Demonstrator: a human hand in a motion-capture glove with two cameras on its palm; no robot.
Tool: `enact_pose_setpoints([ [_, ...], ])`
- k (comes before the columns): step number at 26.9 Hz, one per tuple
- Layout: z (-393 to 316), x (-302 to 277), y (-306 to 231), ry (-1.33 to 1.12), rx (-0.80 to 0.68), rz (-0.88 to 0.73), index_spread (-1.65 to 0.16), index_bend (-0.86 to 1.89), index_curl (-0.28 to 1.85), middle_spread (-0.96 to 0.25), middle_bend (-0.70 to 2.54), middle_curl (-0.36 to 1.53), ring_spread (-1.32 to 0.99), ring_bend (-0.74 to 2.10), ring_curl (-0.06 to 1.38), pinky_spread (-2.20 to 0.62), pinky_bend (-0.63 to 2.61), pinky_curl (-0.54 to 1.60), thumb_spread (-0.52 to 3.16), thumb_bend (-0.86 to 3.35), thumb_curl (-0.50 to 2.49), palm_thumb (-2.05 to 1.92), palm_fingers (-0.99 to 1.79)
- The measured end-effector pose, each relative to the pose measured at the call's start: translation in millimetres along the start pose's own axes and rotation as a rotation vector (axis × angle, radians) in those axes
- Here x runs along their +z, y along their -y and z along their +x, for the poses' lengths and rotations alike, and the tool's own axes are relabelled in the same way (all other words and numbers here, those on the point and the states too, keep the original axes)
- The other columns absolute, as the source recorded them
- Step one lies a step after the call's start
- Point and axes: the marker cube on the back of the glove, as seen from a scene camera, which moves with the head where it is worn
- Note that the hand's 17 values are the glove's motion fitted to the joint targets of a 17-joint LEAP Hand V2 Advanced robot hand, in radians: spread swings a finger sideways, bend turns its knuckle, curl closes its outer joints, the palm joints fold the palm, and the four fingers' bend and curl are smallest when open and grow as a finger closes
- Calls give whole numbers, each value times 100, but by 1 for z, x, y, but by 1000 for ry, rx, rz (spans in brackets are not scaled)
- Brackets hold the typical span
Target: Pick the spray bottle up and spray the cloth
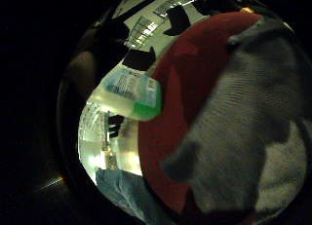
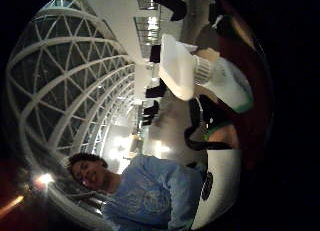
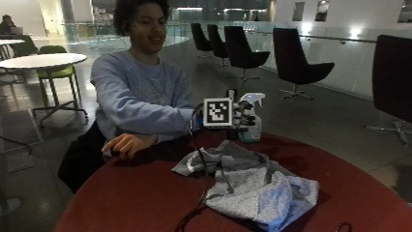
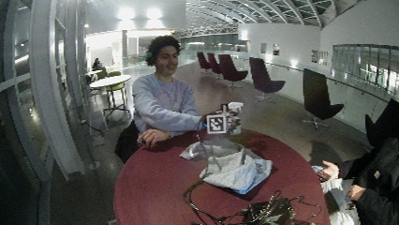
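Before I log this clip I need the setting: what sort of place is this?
Probably a public atrium or lounge, not a home: a row of dark swivel chairs along a glass railing, a glazed lattice roof, and a round red table.

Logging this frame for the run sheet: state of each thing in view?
White-topped clear plastic spray bottle: upright, lifted above the table, green liquid low inside.
Grey fabric cloth: crumpled in a heap on the table.
Round dark red table: bears the cloth.
Gloved right hand: grips the spray bottle.
Bare left hand: rests on the table edge.
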Motion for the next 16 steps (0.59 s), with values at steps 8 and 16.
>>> enact_pose_setpoints([
  [8,35,-126,-62,-299,107,139,-33,14,35,-1,22,41,-2,31,33,18,18,29,101,-2,51,92,69],
  [16,70,-214,-156,-608,207,236,-35,18,36,-2,25,42,-1,29,33,20,14,27,101,-2,51,91,72],
])
